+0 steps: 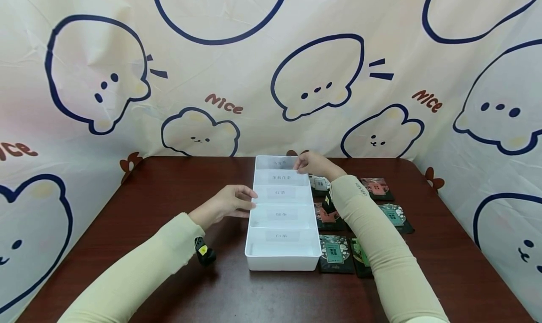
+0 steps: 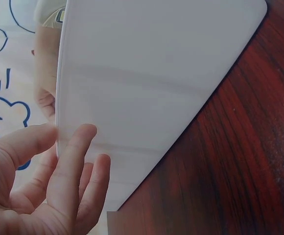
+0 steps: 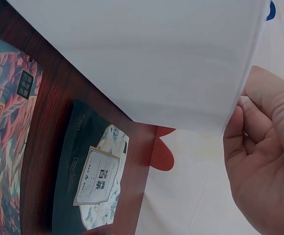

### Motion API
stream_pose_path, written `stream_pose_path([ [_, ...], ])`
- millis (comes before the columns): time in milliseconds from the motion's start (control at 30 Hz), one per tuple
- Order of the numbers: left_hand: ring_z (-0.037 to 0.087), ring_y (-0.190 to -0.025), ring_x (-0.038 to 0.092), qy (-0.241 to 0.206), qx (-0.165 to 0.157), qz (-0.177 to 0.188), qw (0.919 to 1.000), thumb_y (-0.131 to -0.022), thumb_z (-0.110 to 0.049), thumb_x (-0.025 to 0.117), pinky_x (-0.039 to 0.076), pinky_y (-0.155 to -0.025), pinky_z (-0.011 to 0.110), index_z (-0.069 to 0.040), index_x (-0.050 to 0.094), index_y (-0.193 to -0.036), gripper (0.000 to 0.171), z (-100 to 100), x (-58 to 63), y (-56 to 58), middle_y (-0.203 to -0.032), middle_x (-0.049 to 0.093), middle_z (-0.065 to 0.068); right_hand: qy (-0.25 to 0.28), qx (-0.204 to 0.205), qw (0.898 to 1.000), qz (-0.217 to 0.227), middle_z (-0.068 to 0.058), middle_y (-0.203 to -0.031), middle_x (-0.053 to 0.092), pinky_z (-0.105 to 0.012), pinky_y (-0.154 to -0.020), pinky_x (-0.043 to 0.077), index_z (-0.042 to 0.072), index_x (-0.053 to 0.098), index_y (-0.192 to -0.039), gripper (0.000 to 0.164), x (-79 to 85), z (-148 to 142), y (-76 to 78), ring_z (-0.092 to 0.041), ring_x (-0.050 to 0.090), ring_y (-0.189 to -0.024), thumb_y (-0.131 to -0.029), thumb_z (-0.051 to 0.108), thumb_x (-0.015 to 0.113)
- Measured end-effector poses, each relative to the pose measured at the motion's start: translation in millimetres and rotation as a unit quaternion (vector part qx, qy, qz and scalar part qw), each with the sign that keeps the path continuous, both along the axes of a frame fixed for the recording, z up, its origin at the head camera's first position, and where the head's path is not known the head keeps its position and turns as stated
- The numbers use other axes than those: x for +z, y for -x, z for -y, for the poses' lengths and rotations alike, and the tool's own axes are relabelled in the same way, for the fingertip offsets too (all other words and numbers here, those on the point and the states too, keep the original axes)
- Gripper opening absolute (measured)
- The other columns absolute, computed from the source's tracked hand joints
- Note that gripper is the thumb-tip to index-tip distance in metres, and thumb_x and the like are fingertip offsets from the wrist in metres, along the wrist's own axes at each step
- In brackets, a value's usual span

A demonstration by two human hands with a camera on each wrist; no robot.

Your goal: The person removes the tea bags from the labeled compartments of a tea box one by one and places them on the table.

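Note:
A long white divided box point(image 1: 281, 249) lies lengthwise on the table, with a printed Chinese label in each compartment. My left hand point(image 1: 226, 203) is at its left side. In the left wrist view its relaxed fingers point(image 2: 73, 166) touch the outer wall and rim. At the far right rim is my right hand point(image 1: 315, 165), with fingers bent over the farthest compartment; it pinches the box's edge there, though the fingertips are partly hidden. The right wrist view shows these curled fingers point(image 3: 235, 129) against the rim. No packets are visible inside the box.
Right of the box lie several flat tea packets: a white-labelled one point(image 3: 99, 174), red ones point(image 1: 328, 217) point(image 1: 376, 187), a teal one point(image 1: 395, 217), a dark one with a teal label point(image 1: 334, 253) and a green one point(image 1: 360, 257), partly under my right forearm. A patterned curtain point(image 1: 254, 78) hangs behind the table.

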State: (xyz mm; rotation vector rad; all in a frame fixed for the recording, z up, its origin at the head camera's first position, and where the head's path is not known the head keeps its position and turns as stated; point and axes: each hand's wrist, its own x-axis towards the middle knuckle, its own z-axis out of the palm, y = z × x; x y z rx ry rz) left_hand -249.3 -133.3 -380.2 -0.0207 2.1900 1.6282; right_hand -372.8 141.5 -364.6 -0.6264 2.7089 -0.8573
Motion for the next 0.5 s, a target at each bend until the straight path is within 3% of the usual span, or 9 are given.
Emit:
stream_pose_path([
  [333, 0.022, -0.086, 0.066, 0.002, -0.002, 0.001, 1.0000, -0.084, 0.002, 0.071, 0.060, -0.079, 0.040, 0.000, 0.061, -0.113, 0.031, -0.1, 0.1, 0.0, -0.112, 0.057, 0.019, 0.067, -0.011, 0.997, 0.030, -0.010, -0.095, 0.065, -0.032, -0.081, 0.052, 0.002, 0.067, -0.099, 0.012, -2.2, -3.1, 2.5, -0.022, 0.059, -0.089, -0.088, 0.001, 0.067],
  [500, 0.022, -0.086, 0.066, 0.001, -0.003, -0.001, 1.0000, -0.084, 0.002, 0.071, 0.060, -0.080, 0.042, 0.000, 0.061, -0.111, 0.029, 0.0, 0.6, 0.0, -0.111, 0.057, 0.019, 0.100, -0.022, 0.994, 0.040, -0.010, -0.099, 0.065, -0.038, -0.087, 0.052, 0.004, 0.066, -0.101, 0.012, -1.0, -6.6, 3.7, -0.024, 0.058, -0.093, -0.089, 0.005, 0.067],
])
